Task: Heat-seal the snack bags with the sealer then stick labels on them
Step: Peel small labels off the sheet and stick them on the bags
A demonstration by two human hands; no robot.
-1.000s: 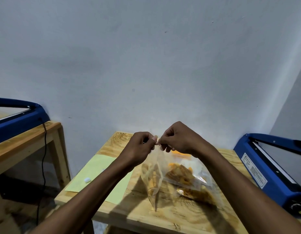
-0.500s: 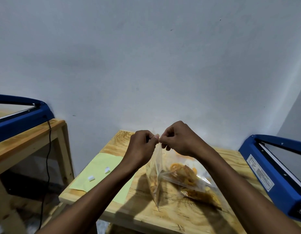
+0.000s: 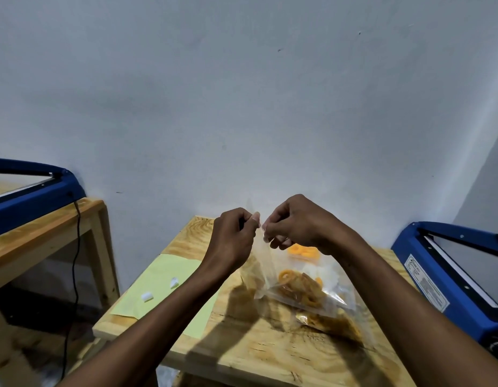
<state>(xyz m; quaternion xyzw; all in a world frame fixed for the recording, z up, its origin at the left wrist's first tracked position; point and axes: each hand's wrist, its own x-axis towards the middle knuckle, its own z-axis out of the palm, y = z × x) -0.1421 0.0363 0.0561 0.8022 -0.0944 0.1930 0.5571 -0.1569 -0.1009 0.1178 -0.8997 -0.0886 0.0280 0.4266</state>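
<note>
Above the wooden table (image 3: 259,350), my left hand (image 3: 232,238) and my right hand (image 3: 295,222) pinch the top edge of a clear snack bag (image 3: 256,270), which hangs upright between them. It holds orange ring-shaped snacks at its bottom. More clear bags of orange snacks (image 3: 306,289) lie on the table just right of it. A pale yellow label sheet (image 3: 161,286) lies on the left of the table with two small white labels (image 3: 146,296) on it. A blue heat sealer (image 3: 448,277) with its arm raised stands at the right edge.
A second blue sealer (image 3: 33,194) sits on a higher wooden bench (image 3: 47,233) to the left, with a black cord (image 3: 74,261) hanging down its side. A plain grey wall (image 3: 242,93) closes the far side of the table.
My hands stay pinched on the bag's top edge and have parted slightly. The camera has shifted, showing more of the label sheet and a second white label.
</note>
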